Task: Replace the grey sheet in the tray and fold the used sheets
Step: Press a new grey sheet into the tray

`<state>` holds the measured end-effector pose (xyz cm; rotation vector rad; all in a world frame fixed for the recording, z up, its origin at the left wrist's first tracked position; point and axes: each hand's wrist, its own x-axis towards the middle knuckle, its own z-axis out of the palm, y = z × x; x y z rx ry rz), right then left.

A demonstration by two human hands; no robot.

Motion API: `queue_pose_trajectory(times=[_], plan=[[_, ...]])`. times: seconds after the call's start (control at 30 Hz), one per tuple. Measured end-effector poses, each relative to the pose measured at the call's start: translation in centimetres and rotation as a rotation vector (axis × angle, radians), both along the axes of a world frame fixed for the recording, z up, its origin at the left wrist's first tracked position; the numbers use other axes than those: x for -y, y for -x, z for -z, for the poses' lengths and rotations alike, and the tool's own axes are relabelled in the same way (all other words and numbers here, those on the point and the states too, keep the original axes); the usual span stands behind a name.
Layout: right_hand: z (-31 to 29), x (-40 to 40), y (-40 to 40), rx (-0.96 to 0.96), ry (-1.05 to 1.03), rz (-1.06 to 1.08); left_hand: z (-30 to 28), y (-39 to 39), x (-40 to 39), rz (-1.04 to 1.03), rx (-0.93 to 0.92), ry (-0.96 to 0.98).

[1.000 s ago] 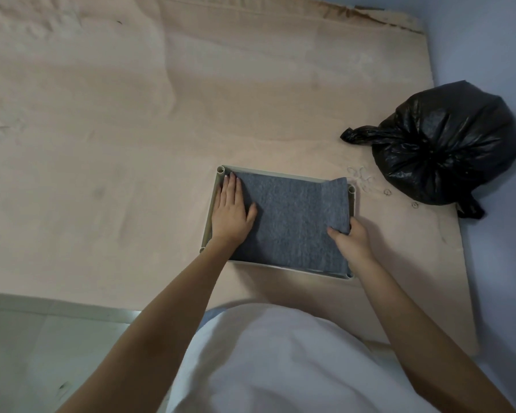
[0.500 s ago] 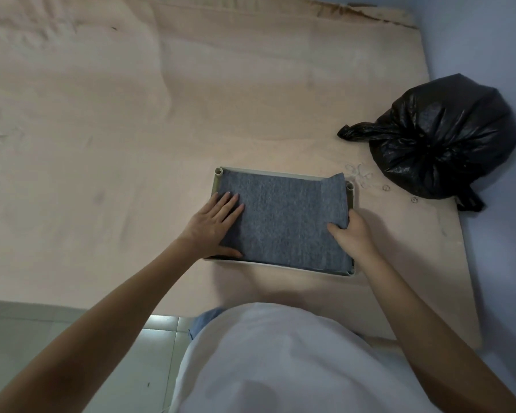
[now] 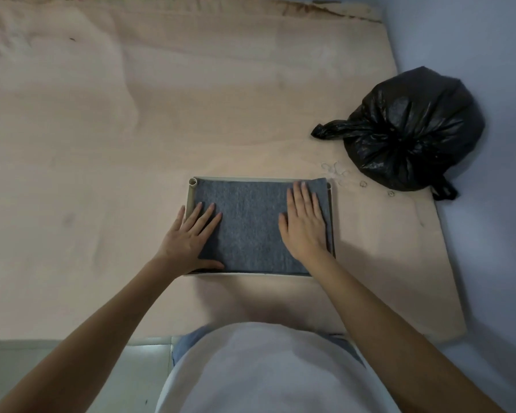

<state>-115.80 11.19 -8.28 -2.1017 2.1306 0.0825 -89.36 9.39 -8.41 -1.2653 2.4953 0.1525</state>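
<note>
Item: grey sheet (image 3: 251, 231), lying in the tray (image 3: 189, 201) under both my palms, left hand (image 3: 188, 239) and right hand (image 3: 306, 226) spread flat, I judge to smooth it into the corners.

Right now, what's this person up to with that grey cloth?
A person is laying a grey sheet into a shallow tray that sits on a tan surface. Both hands lie flat on the sheet with straight fingers: the left hand near the tray's left edge, the right hand near its right edge, pressing it down. The sheet covers nearly the whole tray. A tied black bag sits off to the right, untouched.
</note>
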Motion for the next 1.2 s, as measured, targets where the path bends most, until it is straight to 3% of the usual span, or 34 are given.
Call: queue_pose_trajectory(times=[0.33,0.6,0.73,0.87,1.2], plan=[[1.7,0.3,0.9,0.111,0.068,0.194,-0.5,0.1,0.1,-0.010,0.020,-0.031],[1.8,0.4,1.5,0.210,0.060,0.175,-1.4,1.3,0.2,-0.016,-0.024,0.031],[1.1,-0.1,1.5,0.128,0.176,0.153,-0.8,5.7,0.8,-0.113,-0.243,0.092],[1.2,0.3,1.8,0.066,0.087,0.188,1.5,7.8,1.2,-0.144,-0.186,0.067],[2.6,0.4,1.7,0.027,-0.001,0.168,3.2,6.5,1.1,-0.290,-0.289,0.104]])
